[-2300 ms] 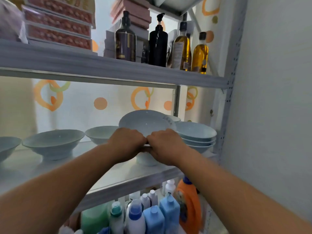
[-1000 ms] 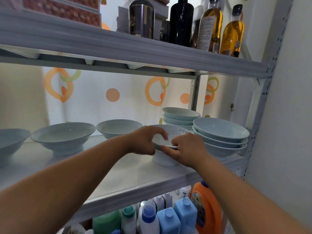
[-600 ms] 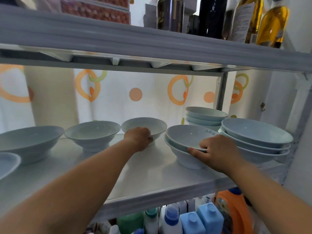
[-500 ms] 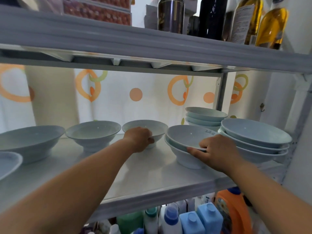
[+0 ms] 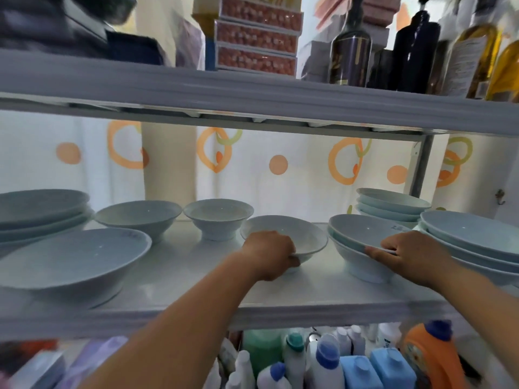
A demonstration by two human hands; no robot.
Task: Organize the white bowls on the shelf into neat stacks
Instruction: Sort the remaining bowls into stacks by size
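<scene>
One wide-angle view from my head, close to the shelf, facing forward and about level with it; the upper board shows its underside above, bottles lie below.

— What are the arms doing?
— I have both stretched forward. Left hand knuckles-up, fingers curled on the near rim of a bowl; right hand pinches the edge of the stacked bowls, thumb pointing left
</scene>
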